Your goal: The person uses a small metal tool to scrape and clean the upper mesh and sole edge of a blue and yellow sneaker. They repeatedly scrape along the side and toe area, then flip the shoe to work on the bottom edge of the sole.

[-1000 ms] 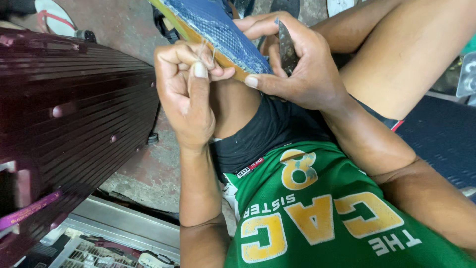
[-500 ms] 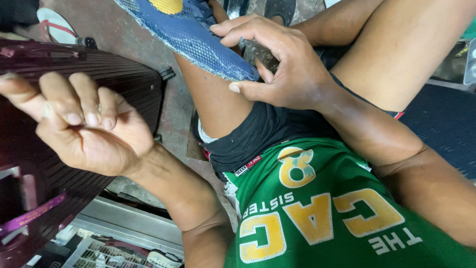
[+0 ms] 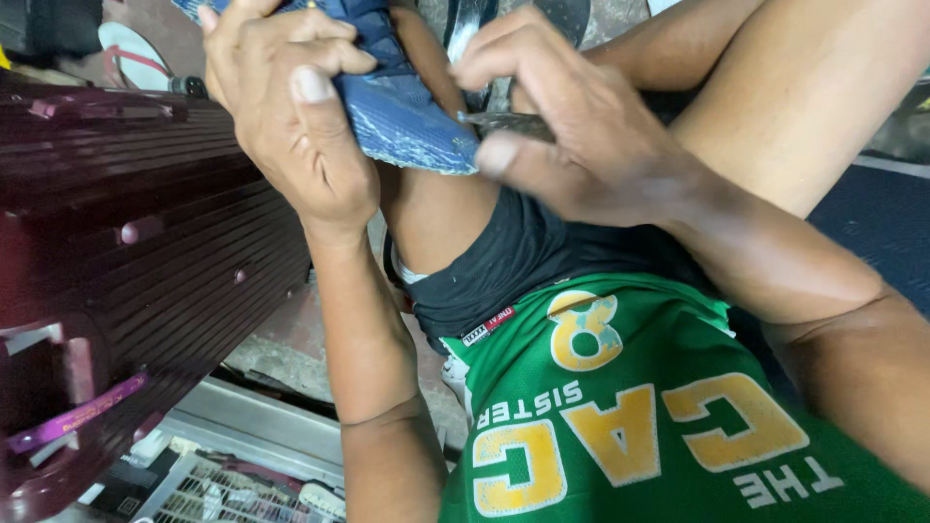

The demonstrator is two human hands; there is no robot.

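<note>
My left hand [image 3: 291,116] grips the heel end of a blue shoe [image 3: 407,121] that rests on my raised knee, thumb pressed onto its blue fabric. My right hand [image 3: 572,136] is closed around a small dark metal tool [image 3: 509,123] whose tip touches the shoe's edge beside my right thumb. The shoe's front end runs out of view at the top. My legs in black shorts and a green jersey with yellow lettering fill the lower right.
A dark maroon ribbed suitcase [image 3: 126,223] stands close on the left. A sandal [image 3: 136,53] lies on the concrete floor at the top left. A white wire rack [image 3: 232,489] sits at the bottom left, and a dark blue mat [image 3: 872,242] lies at the right.
My left hand swung out to the left away from the shoe, then came back and now grips its heel. My right hand stayed on the shoe with the tool throughout.
</note>
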